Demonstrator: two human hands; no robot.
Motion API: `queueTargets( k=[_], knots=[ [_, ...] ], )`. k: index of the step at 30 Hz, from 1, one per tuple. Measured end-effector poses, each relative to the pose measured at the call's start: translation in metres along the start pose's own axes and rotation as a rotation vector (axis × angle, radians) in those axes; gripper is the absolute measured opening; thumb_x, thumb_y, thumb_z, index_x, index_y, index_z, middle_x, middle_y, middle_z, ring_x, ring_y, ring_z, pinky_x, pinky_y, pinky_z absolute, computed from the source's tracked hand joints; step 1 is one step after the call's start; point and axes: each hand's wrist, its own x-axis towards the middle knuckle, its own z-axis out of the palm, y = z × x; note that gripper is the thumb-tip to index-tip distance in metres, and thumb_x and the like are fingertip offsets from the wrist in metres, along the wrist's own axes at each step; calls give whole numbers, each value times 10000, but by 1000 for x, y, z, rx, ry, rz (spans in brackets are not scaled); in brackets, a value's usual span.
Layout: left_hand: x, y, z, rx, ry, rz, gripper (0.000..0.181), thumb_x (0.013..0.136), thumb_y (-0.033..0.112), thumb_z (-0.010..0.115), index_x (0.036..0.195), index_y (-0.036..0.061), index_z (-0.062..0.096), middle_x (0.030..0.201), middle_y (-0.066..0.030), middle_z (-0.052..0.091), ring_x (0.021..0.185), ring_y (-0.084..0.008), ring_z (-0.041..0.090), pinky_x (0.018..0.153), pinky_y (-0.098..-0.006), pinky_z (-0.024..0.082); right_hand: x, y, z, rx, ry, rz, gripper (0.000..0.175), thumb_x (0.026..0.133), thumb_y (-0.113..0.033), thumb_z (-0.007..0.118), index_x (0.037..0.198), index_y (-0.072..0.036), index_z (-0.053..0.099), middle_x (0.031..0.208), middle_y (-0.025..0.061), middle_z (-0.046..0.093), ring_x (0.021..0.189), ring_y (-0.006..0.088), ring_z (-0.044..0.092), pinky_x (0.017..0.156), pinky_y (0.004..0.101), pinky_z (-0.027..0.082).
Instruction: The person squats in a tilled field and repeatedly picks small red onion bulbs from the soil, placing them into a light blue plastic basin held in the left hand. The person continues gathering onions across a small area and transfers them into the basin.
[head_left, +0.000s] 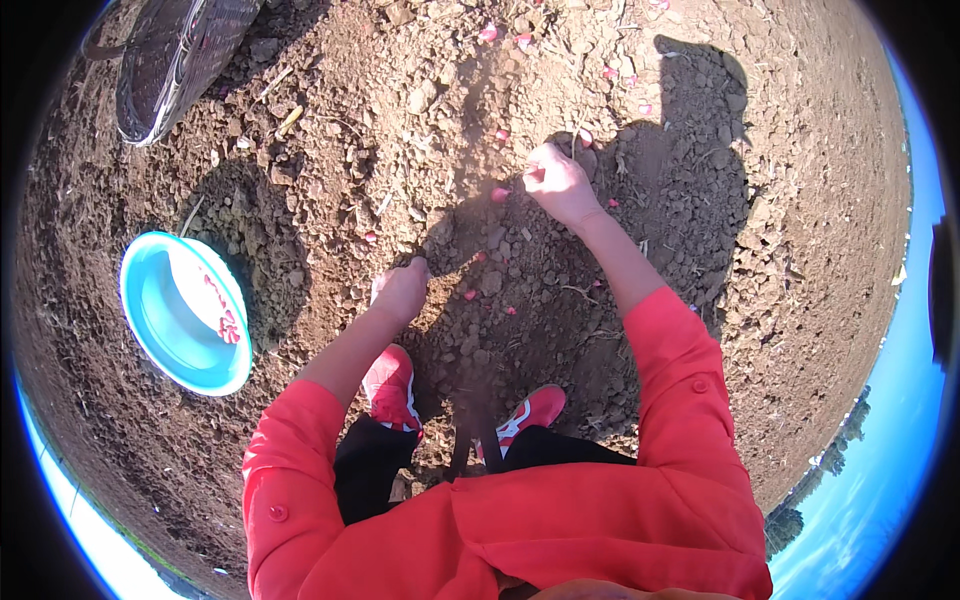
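Note:
My right hand (559, 184) hovers low over the tilled soil with its fingers curled; whether it holds anything is hidden. Close by its fingers lies a pink clove-like piece (585, 138). My left hand (401, 291) is curled in front of my left shoe, and its fingertips are turned away from view. Between the hands, more small pink pieces rest on the soil, among them one below the right hand (500, 195) and one beside the left (480, 256). A light blue plastic basin (161, 300) on the left contains several red-pink pieces (229, 328).
A woven wicker basket (161, 71) stands at the upper left. My red shoes (390, 386) are planted on the cloddy soil (330, 180), which carries dry stalks and further pink pieces (489, 32). Shadows of my head and arms fall across the ground.

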Motion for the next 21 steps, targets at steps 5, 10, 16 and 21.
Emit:
queueTargets(
  k=[5,10,16,21],
  knots=[
    [-2,2,-3,8,-30,-18,214,928,252,450,995,55,499,817,-232,643,816,-414,624,741,-491,470,84,1,-8,-31,166,21,211,771,-157,641,950,-78,560,843,149,649,800,309,645,725,377,507],
    [-1,0,-1,0,-16,2,186,924,224,454,982,51,490,779,-231,642,787,-408,634,730,-492,474,119,2,8,-250,145,-84,207,834,-186,559,1019,-93,558,900,156,645,838,342,621,763,398,482],
    [2,-3,5,5,-2,14,173,925,209,455,960,42,482,743,-233,635,740,-413,632,702,-480,482,124,17,9,-174,92,-71,181,837,-173,558,993,-101,614,974,127,641,910,303,615,813,391,482],
    [2,-2,2,-36,-31,0,176,928,213,452,969,44,481,764,-247,632,785,-418,624,732,-489,468,128,20,11,0,154,-4,146,828,-156,579,955,-91,606,934,123,647,856,315,624,766,391,490]
  ],
)
